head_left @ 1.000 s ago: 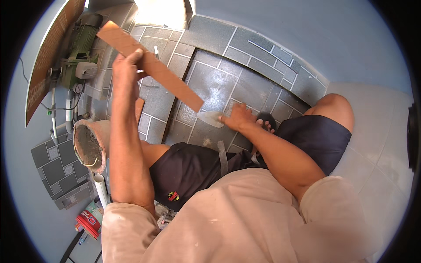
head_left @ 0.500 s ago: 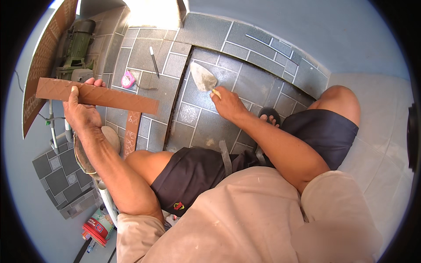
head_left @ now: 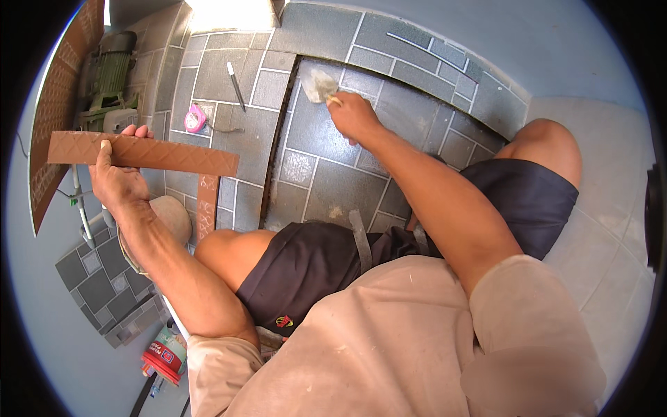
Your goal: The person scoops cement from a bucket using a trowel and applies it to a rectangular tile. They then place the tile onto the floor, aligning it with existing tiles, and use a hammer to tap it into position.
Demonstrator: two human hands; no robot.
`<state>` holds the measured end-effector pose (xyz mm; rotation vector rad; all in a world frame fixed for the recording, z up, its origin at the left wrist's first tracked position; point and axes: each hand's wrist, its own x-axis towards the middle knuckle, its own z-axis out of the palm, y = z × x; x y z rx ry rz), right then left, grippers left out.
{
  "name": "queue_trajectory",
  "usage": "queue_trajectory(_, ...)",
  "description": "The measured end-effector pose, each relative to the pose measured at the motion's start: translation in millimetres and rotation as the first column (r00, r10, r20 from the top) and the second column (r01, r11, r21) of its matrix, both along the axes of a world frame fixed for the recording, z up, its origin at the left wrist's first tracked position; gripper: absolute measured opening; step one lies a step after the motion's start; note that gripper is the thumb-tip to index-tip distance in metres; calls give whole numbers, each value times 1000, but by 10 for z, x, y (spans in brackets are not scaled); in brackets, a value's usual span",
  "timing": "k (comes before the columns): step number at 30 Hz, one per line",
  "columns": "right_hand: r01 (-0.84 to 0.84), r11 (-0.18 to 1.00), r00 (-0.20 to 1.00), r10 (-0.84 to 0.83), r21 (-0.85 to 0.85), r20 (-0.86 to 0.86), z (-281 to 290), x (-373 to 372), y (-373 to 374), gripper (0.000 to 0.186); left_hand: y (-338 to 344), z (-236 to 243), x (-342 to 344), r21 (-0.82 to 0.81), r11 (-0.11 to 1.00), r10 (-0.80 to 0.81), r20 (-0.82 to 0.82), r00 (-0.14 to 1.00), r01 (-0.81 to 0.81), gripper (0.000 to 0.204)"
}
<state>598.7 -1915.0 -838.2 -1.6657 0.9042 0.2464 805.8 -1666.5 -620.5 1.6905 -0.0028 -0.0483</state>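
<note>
The left hand (head_left: 119,182) pinches a long brown tile strip (head_left: 184,154) near its left end, the thumb flat on the ribbed face and the fingertips showing past the far edge. The strip lies roughly crosswise, most of its length reaching to the right of that hand.

The right hand (head_left: 356,119) is curled closed around the handle of a trowel (head_left: 319,85). The blade points ahead and to the left of this hand, over the grey tiled floor (head_left: 340,187); whether it touches the tiles I cannot tell.

Between the two hands, nearer the left one and just past the strip, a pink tape measure (head_left: 196,118) sits on the floor. A dark marker with a pale end (head_left: 236,87) lies farther out, also between the hands. A second brown strip (head_left: 207,208) rests to the right of the left hand and closer to the body, its far end hidden beneath the held strip.

Beyond the left hand stands a green pump (head_left: 111,76). A pale bucket (head_left: 175,214) is partly covered by the left forearm, just on the body side of the left hand.
</note>
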Motion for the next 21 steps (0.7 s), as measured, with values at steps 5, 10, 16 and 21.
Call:
queue_trajectory(5,199,780,978,-194,594,-73,-92,50,-340,34,-78,-46,12,11,999,-48,-4,999,48,24)
queue_trajectory(10,171,808,985,-142,563,-95,125,-65,-209,33,-117,-127,77,28,999,-41,-38,998,42,25)
queue_trajectory(16,136,880,989,-149,454,-8,68,-123,-124,36,-84,-142,116,44,998,-32,-50,998,35,26)
queue_trajectory(21,176,777,976,-220,604,-1,-149,89,-180,34,-49,-158,151,36,995,-94,-43,995,96,26)
